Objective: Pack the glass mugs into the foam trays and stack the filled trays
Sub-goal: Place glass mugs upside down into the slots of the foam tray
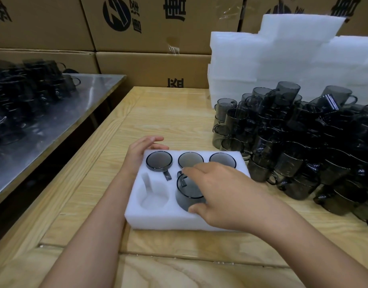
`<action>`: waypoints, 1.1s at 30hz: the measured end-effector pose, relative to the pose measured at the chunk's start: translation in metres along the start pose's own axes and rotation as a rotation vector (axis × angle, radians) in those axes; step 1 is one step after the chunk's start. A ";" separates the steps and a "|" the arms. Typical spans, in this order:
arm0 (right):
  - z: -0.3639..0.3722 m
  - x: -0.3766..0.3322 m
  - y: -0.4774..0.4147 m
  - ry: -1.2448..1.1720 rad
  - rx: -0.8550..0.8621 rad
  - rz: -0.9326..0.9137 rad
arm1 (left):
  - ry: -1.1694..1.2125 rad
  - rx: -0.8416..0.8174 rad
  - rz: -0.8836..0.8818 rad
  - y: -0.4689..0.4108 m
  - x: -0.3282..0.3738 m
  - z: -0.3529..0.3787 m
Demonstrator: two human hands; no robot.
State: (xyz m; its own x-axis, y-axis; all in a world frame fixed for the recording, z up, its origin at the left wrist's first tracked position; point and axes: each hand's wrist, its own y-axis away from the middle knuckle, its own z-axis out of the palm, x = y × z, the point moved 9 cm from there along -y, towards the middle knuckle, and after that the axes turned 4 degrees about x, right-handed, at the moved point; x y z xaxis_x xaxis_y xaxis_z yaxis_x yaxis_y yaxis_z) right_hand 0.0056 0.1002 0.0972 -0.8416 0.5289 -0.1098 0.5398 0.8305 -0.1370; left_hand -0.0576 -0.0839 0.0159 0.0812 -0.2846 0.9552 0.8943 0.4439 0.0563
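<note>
A white foam tray [158, 220] lies on the wooden table in front of me. Its far row holds three smoked-glass mugs; the leftmost mug [159, 160] shows its handle pointing toward me. In the near row the left pocket [153, 196] is bare. A fourth mug [187, 193] sits tilted in the middle near pocket, and my right hand [222, 194] grips it from above with thumb and fingers round its rim. My left hand [142, 151] rests with relaxed fingers against the tray's far left corner. The near right pocket is hidden under my right hand.
A big heap of loose dark mugs [303, 142] fills the table's right side. White foam trays [283, 65] are stacked behind it. A steel table [64, 113] with more mugs stands at left. Cardboard boxes [147, 65] wall the back.
</note>
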 end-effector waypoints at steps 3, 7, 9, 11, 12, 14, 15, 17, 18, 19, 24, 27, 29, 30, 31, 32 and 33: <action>0.005 0.004 -0.002 0.045 -0.002 -0.041 | -0.091 -0.008 0.010 0.004 0.004 -0.001; 0.010 0.014 0.002 -0.061 -0.029 -0.055 | -0.462 0.112 0.217 0.013 0.043 -0.006; 0.003 0.019 -0.001 -0.241 0.084 -0.001 | -0.608 0.163 0.356 0.026 0.070 0.009; -0.006 0.032 -0.008 -0.382 0.251 0.127 | -0.623 0.128 0.459 0.044 0.087 0.040; -0.006 0.038 -0.014 -0.380 0.290 0.192 | -0.638 0.084 0.511 0.054 0.092 0.060; 0.007 0.047 -0.027 -0.295 0.223 0.296 | -0.760 -0.056 0.622 0.073 0.090 0.099; 0.019 0.050 -0.032 -0.236 0.131 0.333 | -0.877 -0.124 0.661 0.079 0.082 0.114; 0.039 0.050 -0.036 -0.048 -0.027 0.325 | -1.214 -0.203 0.650 0.081 0.054 0.124; 0.045 0.049 -0.036 0.056 -0.063 0.297 | -1.347 -0.237 0.584 0.079 0.036 0.121; 0.049 0.047 -0.035 0.131 -0.073 0.279 | -1.421 -0.266 0.504 0.077 0.022 0.116; 0.056 0.050 -0.034 0.106 -0.094 0.311 | -1.558 -0.183 0.377 0.071 0.008 0.103; 0.059 0.051 -0.034 0.049 -0.093 0.322 | -1.613 -0.193 0.322 0.067 0.009 0.093; 0.055 0.051 -0.034 0.030 -0.019 0.338 | -1.626 -0.173 0.324 0.060 0.022 0.073; 0.053 0.052 -0.034 0.011 0.017 0.355 | -1.530 -0.122 0.309 0.053 0.033 0.058; 0.052 0.053 -0.033 -0.008 0.032 0.369 | -1.344 -0.054 0.284 0.046 0.044 0.040; 0.051 0.052 -0.032 -0.019 0.026 0.376 | -1.089 0.014 0.249 0.040 0.051 0.022; 0.052 0.051 -0.032 -0.029 0.016 0.375 | -0.807 0.068 0.211 0.035 0.052 0.006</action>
State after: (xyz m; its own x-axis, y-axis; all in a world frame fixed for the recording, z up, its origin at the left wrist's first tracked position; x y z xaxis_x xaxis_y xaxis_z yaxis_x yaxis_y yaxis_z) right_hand -0.0537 0.0915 0.0453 -0.5844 0.7906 -0.1828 0.8110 0.5769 -0.0976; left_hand -0.0244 -0.0777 0.0695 -0.1189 0.4948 0.8608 0.8651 0.4771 -0.1548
